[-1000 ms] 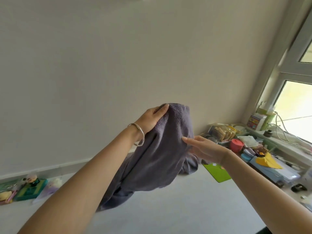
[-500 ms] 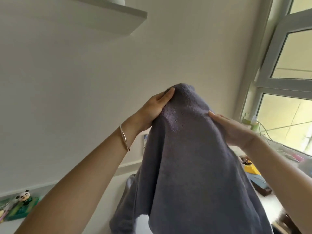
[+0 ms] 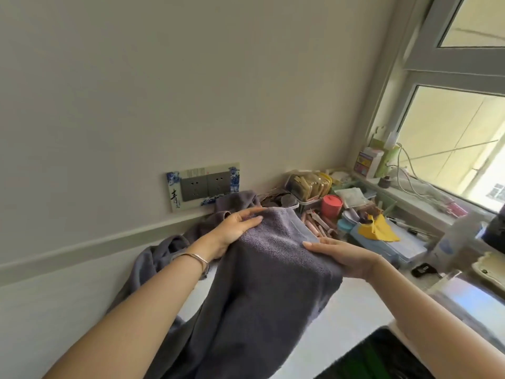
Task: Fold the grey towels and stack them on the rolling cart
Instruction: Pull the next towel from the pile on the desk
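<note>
Fingers (image 3: pixel 252 220) of left hand (image 3: pixel 232 232) curled over the top fold of the grey towel (image 3: pixel 273 283), gripping it. Right hand (image 3: pixel 347 259) clamped on the same fold, thumb on top, other fingers hidden beneath. Held up above the white desk (image 3: pixel 341 324), the rest hanging down. More grey cloth (image 3: pixel 164 250) heaped behind, against the wall below a socket plate (image 3: pixel 203 186). Bracelet (image 3: pixel 195 258) on left wrist. Pink cup (image 3: pixel 331 205) near the window.

A single wide-angle view from the head, facing forward and slightly down along both forearms, frame tilted; left hand (image 3: pixel 235 228) and right hand (image 3: pixel 345 259) close, mid-frame, the grey towel (image 3: pixel 273 285) between them filling the lower centre; wall (image 3: pixel 191 91) beyond the hands; window (image 3: pixel 451 138) to their upper right.
</note>
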The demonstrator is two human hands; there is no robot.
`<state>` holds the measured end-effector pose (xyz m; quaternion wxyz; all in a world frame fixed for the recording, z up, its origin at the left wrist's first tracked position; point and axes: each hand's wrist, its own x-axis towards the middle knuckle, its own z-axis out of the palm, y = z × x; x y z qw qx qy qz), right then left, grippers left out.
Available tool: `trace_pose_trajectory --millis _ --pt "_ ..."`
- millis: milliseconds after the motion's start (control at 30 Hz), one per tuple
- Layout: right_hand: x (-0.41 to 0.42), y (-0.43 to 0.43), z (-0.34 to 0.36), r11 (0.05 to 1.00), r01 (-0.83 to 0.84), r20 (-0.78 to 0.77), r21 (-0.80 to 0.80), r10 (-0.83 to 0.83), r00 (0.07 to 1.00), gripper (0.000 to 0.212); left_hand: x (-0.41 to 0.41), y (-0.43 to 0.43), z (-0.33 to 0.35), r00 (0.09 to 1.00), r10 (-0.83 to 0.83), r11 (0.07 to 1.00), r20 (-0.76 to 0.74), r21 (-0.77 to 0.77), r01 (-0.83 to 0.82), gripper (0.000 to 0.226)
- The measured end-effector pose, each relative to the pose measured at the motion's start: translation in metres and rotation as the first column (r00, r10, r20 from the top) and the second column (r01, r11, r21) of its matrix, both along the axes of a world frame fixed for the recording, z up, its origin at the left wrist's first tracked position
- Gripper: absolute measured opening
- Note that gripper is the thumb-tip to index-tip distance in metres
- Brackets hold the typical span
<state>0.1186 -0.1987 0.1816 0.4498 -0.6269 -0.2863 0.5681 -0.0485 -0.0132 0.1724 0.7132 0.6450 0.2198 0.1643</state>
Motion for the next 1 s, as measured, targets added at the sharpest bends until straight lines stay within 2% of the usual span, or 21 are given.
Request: trace_pose_trajectory --millis 33,133,200,233,300,367,400,467,533,567,667,767,900,933,1000 --pt "0.019 0.000 -0.011 1.000 0.002 -0.039 -0.005 -0.002 0.999 0.047 0.018 0.001 -0.009 1.000 -0.018 1.000 -0.005 -0.010 0.018 0.026" --pt "0.053 0.001 -0.021 0.999 0.050 -0.103 -0.005 -0.051 0.993 0.016 0.058 0.003 -0.022 1.000 -0.013 1.000 -0.008 0.011 0.013 0.023" --pt "0.082 0.008 -0.033 0.998 0.064 -0.106 0.003 -0.063 0.992 0.022 0.085 0.008 -0.038 0.995 0.083 0.989 -0.048 0.128 -0.076 0.022" --pt "0.095 0.014 -0.043 0.997 0.072 -0.075 0.011 -0.071 0.995 0.027 0.097 0.013 -0.051 0.984 0.158 0.963 -0.082 0.234 -0.135 0.019" --pt "0.117 0.027 -0.067 0.993 0.119 0.004 0.022 -0.119 0.993 0.034 0.118 0.024 -0.079 0.934 0.320 0.870 -0.156 0.439 -0.225 0.016" --pt "0.133 0.037 -0.098 0.973 0.229 0.091 0.033 -0.232 0.969 0.031 0.130 0.027 -0.109 0.848 0.479 0.725 -0.224 0.646 -0.239 0.028" --pt "0.137 0.039 -0.112 0.959 0.279 0.126 0.040 -0.282 0.951 0.027 0.133 0.025 -0.123 0.809 0.537 0.635 -0.238 0.746 -0.202 0.035" --pt "0.143 0.036 -0.146 0.947 0.322 0.201 -0.010 -0.314 0.928 0.019 0.137 0.011 -0.155 0.827 0.506 0.536 -0.245 0.841 -0.078 0.040" --pt "0.145 0.026 -0.180 0.936 0.335 0.281 -0.110 -0.295 0.913 0.028 0.140 -0.009 -0.185 0.870 0.343 0.547 -0.354 0.828 0.121 0.039" --pt "0.145 0.020 -0.192 0.928 0.342 0.300 -0.150 -0.287 0.910 0.032 0.140 -0.017 -0.199 0.854 0.275 0.575 -0.441 0.788 0.221 0.041" --pt "0.140 0.008 -0.209 0.922 0.335 0.279 -0.194 -0.275 0.920 0.035 0.144 -0.028 -0.232 0.694 0.214 0.605 -0.688 0.651 0.458 0.055" --pt "0.133 0.002 -0.205 0.939 0.204 0.257 -0.277 -0.132 0.957 0.038 0.149 -0.031 -0.243 0.615 0.249 0.595 -0.748 0.620 0.512 0.059" --pt "0.123 -0.010 -0.208 0.880 -0.115 0.274 -0.461 0.264 0.925 0.045 0.154 -0.028 -0.244 0.600 0.246 0.603 -0.761 0.605 0.520 0.062" --pt "0.120 -0.014 -0.210 0.868 -0.152 0.263 -0.472 0.303 0.916 0.045 0.154 -0.028 -0.244 0.599 0.244 0.598 -0.763 0.604 0.526 0.063" --pt "0.117 -0.020 -0.210 0.901 -0.115 0.254 -0.418 0.238 0.937 0.046 0.153 -0.027 -0.243 0.603 0.236 0.605 -0.762 0.601 0.522 0.063"
